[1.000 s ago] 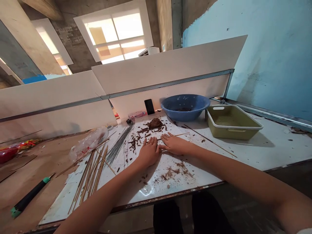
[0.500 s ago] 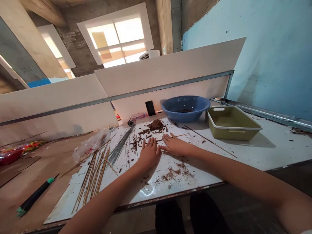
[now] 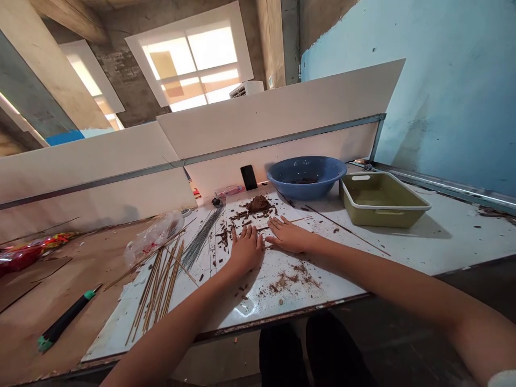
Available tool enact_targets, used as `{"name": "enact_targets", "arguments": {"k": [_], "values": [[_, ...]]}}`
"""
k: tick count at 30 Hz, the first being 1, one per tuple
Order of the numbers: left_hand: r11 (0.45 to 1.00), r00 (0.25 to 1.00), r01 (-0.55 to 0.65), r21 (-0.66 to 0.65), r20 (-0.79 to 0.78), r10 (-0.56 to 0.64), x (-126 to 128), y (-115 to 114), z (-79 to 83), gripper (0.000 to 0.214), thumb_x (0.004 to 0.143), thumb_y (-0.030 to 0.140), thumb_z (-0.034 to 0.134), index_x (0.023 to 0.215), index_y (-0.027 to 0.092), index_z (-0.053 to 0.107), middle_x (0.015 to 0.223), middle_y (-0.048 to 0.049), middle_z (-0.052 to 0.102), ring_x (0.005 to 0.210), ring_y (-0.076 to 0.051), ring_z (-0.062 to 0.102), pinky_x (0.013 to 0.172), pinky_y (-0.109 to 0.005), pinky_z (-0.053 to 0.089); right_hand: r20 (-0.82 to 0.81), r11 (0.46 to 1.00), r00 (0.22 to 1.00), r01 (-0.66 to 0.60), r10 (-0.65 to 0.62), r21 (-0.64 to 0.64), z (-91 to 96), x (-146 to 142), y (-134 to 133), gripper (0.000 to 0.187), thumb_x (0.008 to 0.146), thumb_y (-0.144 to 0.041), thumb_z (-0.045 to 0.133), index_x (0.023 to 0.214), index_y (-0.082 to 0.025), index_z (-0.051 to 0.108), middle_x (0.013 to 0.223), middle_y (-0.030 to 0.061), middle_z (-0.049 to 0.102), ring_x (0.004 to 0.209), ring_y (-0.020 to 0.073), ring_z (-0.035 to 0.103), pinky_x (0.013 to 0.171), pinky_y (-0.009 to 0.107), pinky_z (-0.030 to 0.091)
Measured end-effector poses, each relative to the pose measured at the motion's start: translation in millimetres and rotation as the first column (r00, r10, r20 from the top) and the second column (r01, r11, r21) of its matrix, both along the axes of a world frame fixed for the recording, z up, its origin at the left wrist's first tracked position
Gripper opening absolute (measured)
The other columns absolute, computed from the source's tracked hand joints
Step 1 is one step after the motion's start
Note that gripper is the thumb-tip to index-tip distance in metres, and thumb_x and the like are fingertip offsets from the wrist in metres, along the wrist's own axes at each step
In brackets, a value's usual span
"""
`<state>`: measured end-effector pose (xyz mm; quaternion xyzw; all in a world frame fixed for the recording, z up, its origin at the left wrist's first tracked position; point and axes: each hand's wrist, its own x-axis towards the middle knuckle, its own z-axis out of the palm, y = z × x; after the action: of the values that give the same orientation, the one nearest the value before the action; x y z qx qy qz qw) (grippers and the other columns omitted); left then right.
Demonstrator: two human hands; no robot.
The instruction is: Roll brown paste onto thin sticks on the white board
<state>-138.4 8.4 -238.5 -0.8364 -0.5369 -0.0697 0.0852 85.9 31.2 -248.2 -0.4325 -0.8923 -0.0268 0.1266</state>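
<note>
From my remote post, daylight glows through a paned window (image 3: 193, 62) set in a bare concrete wall (image 3: 116, 80), a white air conditioner (image 3: 246, 88) mounted at its lower right corner. A scuffed, pale-blue painted wall (image 3: 435, 80) rises at right beside a concrete pillar (image 3: 278, 43). White partition panels (image 3: 278, 115), banded by a metal rail (image 3: 282, 142), stand along the far edge of the white-topped table (image 3: 455, 242), while a brown wooden surface (image 3: 68, 252) spreads at left.
</note>
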Motion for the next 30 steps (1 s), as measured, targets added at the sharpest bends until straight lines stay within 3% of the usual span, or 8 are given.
{"name": "enact_targets", "arguments": {"k": [5, 10, 13, 18, 23, 27, 30], "values": [[1.0, 1.0, -0.002, 0.011, -0.005, 0.002, 2, -8, -2.2, 0.065, 0.118, 0.048, 0.035, 0.17, 0.014, 0.054, 0.173, -0.0257, 0.057, 0.165, -0.046, 0.049, 0.139, -0.078, 0.019, -0.008, 1.0, 1.0, 0.022, -0.022, -0.012, -2.6, -3, -6, 0.071, 0.119, -0.06, 0.047, 0.167, -0.009, 0.059, 0.168, 0.0326, 0.059, 0.163, 0.0427, 0.052, 0.136, 0.064, 0.037], [0.992, 0.993, -0.112, -0.052, -0.05, 0.11, 10, -9, 11.3, 0.069, 0.118, 0.046, 0.032, 0.177, 0.014, 0.046, 0.182, -0.0217, 0.044, 0.172, -0.049, 0.035, 0.138, -0.082, 0.017, 0.0, 0.996, 0.998, 0.058, -0.058, -0.071, 1.0, -5, -1, 0.082, 0.119, -0.064, 0.041, 0.175, -0.005, 0.046, 0.178, 0.0312, 0.045, 0.171, 0.0413, 0.038, 0.14, 0.063, 0.032], [0.986, 0.986, -0.146, -0.085, -0.099, 0.137, 12, -15, 16.7, 0.071, 0.118, 0.046, 0.027, 0.179, 0.013, 0.043, 0.185, -0.0187, 0.041, 0.173, -0.049, 0.033, 0.14, -0.077, 0.016, 0.03, 0.995, 0.998, 0.053, -0.05, -0.083, 1.0, -4, -2, 0.088, 0.119, -0.068, 0.034, 0.175, -0.001, 0.044, 0.18, 0.0334, 0.041, 0.172, 0.043, 0.036, 0.14, 0.065, 0.031], [0.983, 0.985, -0.146, -0.112, -0.111, 0.134, 12, -19, 20.1, 0.077, 0.118, 0.051, 0.026, 0.18, 0.007, 0.039, 0.184, -0.0208, 0.041, 0.173, -0.047, 0.032, 0.143, -0.067, 0.018, 0.068, 0.997, 0.997, 0.045, -0.04, -0.069, 1.4, -6, -3, 0.089, 0.119, -0.071, 0.028, 0.172, -0.003, 0.051, 0.175, 0.0334, 0.049, 0.168, 0.0449, 0.044, 0.137, 0.066, 0.036], [0.976, 0.987, -0.153, -0.156, -0.064, 0.145, 9, -14, 28.6, 0.07, 0.119, 0.045, 0.023, 0.18, 0.016, 0.039, 0.186, -0.0159, 0.04, 0.176, -0.042, 0.028, 0.141, -0.075, 0.016, 0.053, 0.992, 0.997, 0.064, -0.058, -0.107, 5.5, -3, 3, 0.085, 0.12, -0.065, 0.032, 0.176, -0.001, 0.042, 0.18, 0.0344, 0.039, 0.173, 0.043, 0.033, 0.138, 0.067, 0.033], [0.981, 0.99, -0.14, -0.135, -0.054, 0.134, 8, -19, 27.5, 0.072, 0.119, 0.053, 0.026, 0.179, 0.016, 0.044, 0.184, -0.0168, 0.043, 0.178, -0.044, 0.021, 0.14, -0.08, 0.009, 0.072, 0.992, 0.997, 0.008, 0.001, -0.123, 4.7, 1, 2, 0.076, 0.121, -0.059, 0.033, 0.174, -0.006, 0.048, 0.176, 0.0341, 0.047, 0.17, 0.0429, 0.04, 0.136, 0.069, 0.035], [0.977, 0.988, -0.154, -0.147, -0.035, 0.15, 7, -17, 27.3, 0.073, 0.119, 0.053, 0.024, 0.18, 0.018, 0.043, 0.186, -0.0148, 0.041, 0.178, -0.045, 0.018, 0.139, -0.083, 0.007, 0.069, 0.993, 0.997, 0.03, -0.022, -0.118, 6.0, 3, 5, 0.076, 0.122, -0.056, 0.033, 0.175, -0.004, 0.045, 0.177, 0.0348, 0.043, 0.171, 0.0429, 0.04, 0.137, 0.07, 0.033]]}}
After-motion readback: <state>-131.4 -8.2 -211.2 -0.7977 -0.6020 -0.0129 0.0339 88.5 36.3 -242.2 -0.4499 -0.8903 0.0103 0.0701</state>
